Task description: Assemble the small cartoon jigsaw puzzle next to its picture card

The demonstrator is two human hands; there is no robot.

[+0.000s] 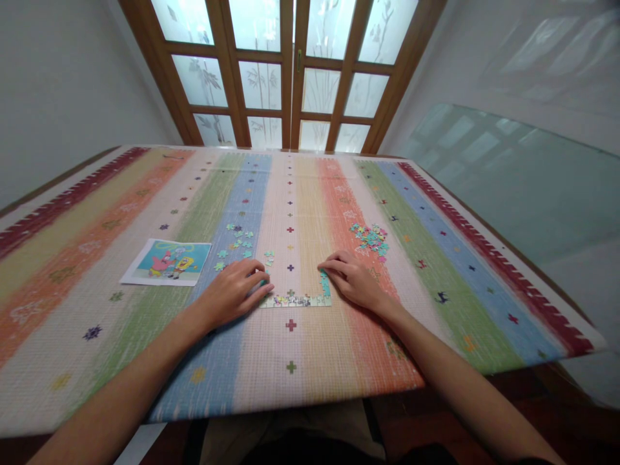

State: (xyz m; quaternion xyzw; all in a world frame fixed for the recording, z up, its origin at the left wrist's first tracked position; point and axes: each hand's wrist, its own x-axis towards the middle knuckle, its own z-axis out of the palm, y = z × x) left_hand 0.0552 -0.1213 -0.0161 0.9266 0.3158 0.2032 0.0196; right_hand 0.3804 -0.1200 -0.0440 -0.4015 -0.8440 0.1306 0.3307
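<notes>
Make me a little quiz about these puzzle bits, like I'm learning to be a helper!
1. True or false: the white rectangular paper sheet with a cartoon picture lies left of the left hand.

2. Which is nearest the loose heap of small teal and pink puzzle pieces?
A. left hand
B. paper sheet
C. right hand

3. Fill in: the straight, pale strip of joined puzzle pieces lies on a multicoloured cloth patterned with broad ____.

Key: 1 true; 2 C; 3 stripes.

I faced brown wooden-framed doors [287, 84] with frosted, plant-patterned glass panes [261, 84], positioned beyond a multicoloured, striped fabric tablecloth [310, 206].
</notes>
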